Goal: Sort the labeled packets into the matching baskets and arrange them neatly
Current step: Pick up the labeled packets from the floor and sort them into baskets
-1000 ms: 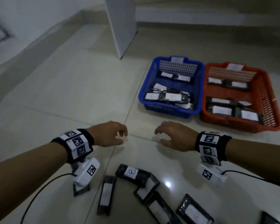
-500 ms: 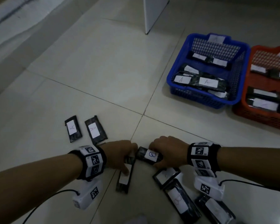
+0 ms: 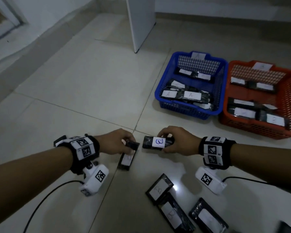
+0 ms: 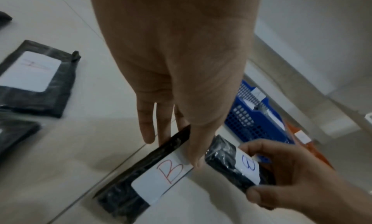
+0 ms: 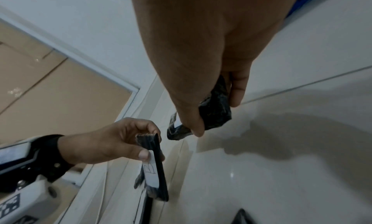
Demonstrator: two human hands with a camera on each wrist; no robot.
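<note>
My left hand (image 3: 123, 144) pinches the top end of a flat black packet (image 3: 127, 157) with a red B on its white label (image 4: 161, 176); the packet hangs tilted just above the floor. Thumb and fingers of my right hand (image 3: 172, 142) grip a thicker black packet (image 3: 158, 142) with a blue B label, held level in the air beside the left one. A blue basket (image 3: 191, 113) holds several packets labeled A. To its right an orange basket (image 3: 259, 130) holds several labeled packets whose letters I cannot read.
Several more black packets (image 3: 170, 211) lie on the tiled floor near me, under my right forearm. Another, marked A (image 4: 30, 77), lies to my left. A white panel (image 3: 139, 22) stands upright behind the baskets. Wrist camera cables trail across the floor.
Both hands have closed on the two B packets and lifted them off the floor. My view has tilted up, so the baskets sit lower and nearer the centre of the picture.
</note>
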